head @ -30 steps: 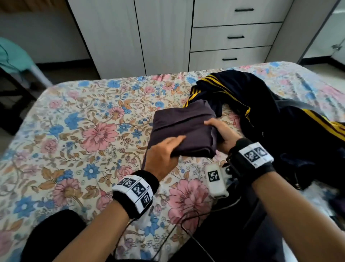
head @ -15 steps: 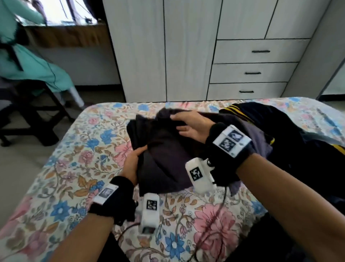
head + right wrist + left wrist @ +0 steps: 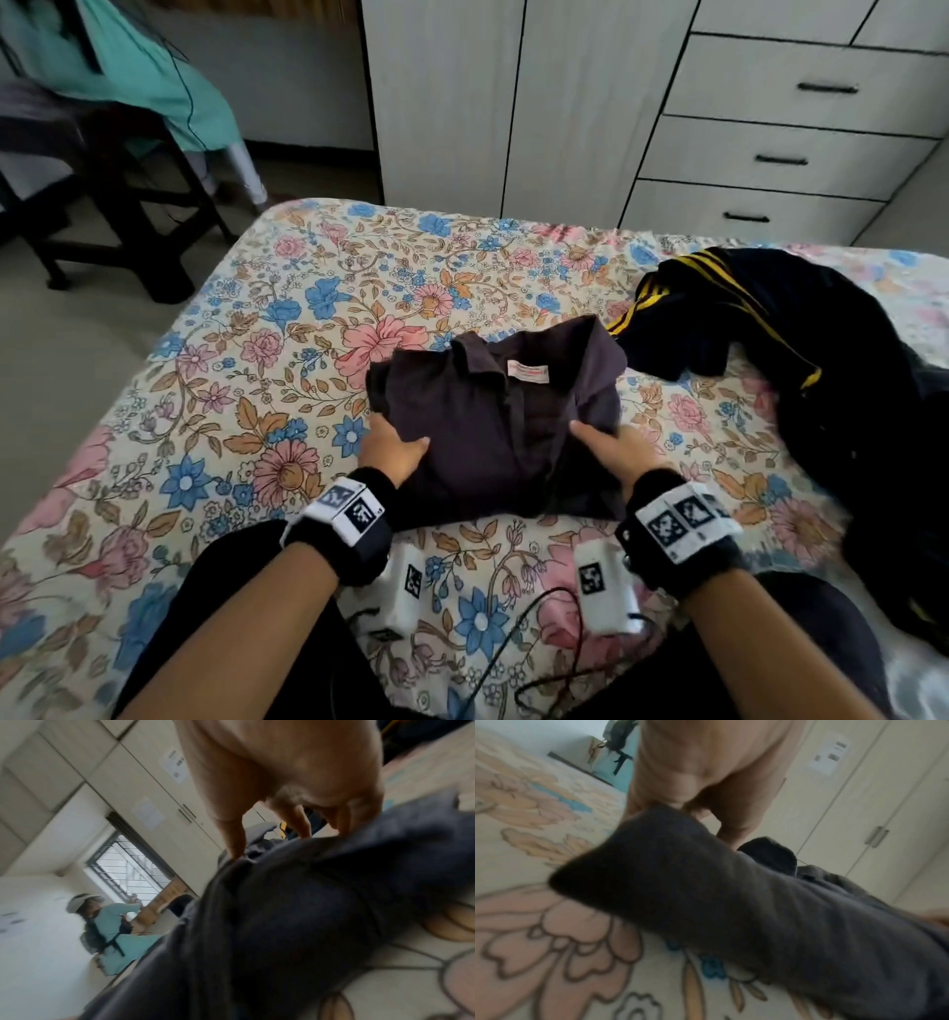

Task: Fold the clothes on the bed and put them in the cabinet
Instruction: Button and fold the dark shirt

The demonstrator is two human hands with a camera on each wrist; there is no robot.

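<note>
I have both hands on the folded grey shirt (image 3: 493, 426), which lies collar-up on the floral bed (image 3: 267, 360). My left hand (image 3: 393, 449) grips its left edge, thumb on top; my right hand (image 3: 613, 452) holds the right edge in the same closed grip. A dark yellow-striped jacket (image 3: 801, 349) lies unfolded to the right. Beyond the bed stands the white cabinet (image 3: 565, 103).

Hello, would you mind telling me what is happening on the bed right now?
A person is folding clothes. The left hand and right hand each grip a side of a folded dark grey shirt lying collar-up on the floral bedsheet. A black garment with yellow stripes lies unfolded to the right. The cabinet beyond the bed is closed.
</note>
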